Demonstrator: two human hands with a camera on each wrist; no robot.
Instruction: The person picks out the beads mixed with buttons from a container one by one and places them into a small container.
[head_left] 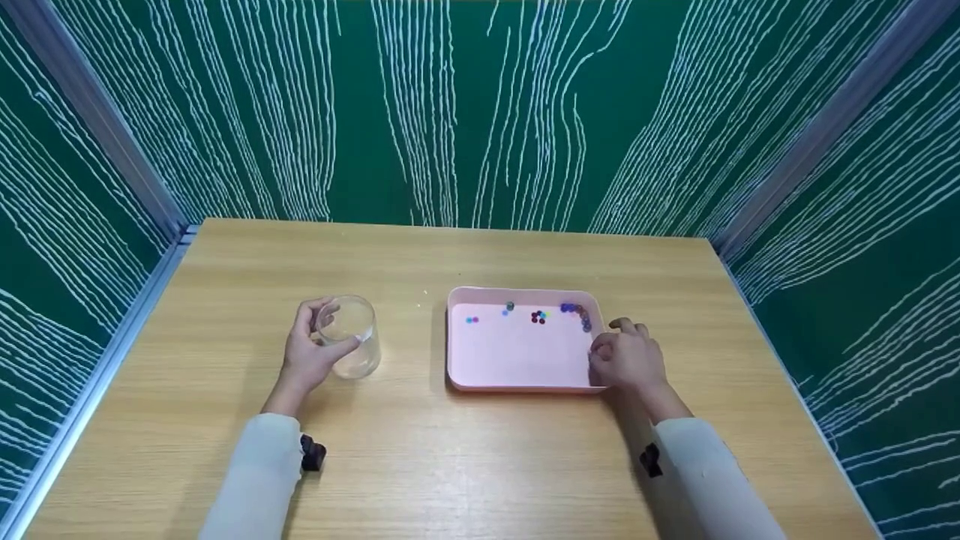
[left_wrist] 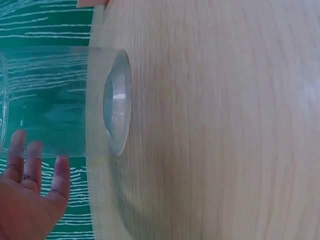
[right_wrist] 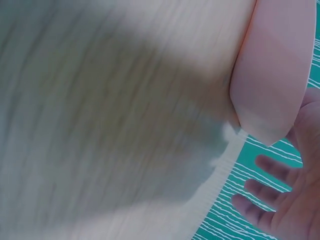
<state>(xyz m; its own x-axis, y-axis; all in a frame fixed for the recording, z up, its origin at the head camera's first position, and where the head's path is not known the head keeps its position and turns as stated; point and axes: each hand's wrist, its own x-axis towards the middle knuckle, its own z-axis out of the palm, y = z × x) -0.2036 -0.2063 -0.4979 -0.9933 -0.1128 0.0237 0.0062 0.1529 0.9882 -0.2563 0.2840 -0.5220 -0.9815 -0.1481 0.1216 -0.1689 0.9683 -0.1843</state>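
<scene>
A clear empty glass point(head_left: 346, 337) stands upright on the wooden table point(head_left: 480, 457), left of centre. My left hand point(head_left: 313, 349) holds it, thumb across its front and fingers round its far side. In the left wrist view the glass point(left_wrist: 60, 100) fills the left half, with my fingers point(left_wrist: 35, 170) beside it. A shallow pink tray point(head_left: 517, 360) lies at the centre right, with several small coloured beads point(head_left: 574, 311) along its far edge. My right hand point(head_left: 628, 358) rests at the tray's near right corner, thumb against the rim. The right wrist view is blurred: the tray corner point(right_wrist: 272, 70) and my spread, straight fingers point(right_wrist: 260, 185).
Green panels with white wavy lines point(head_left: 480, 105) wall the table in at the back and on both sides. Light sleeves point(head_left: 259, 472) cover both forearms. Bare wood lies in front of the tray and behind the glass.
</scene>
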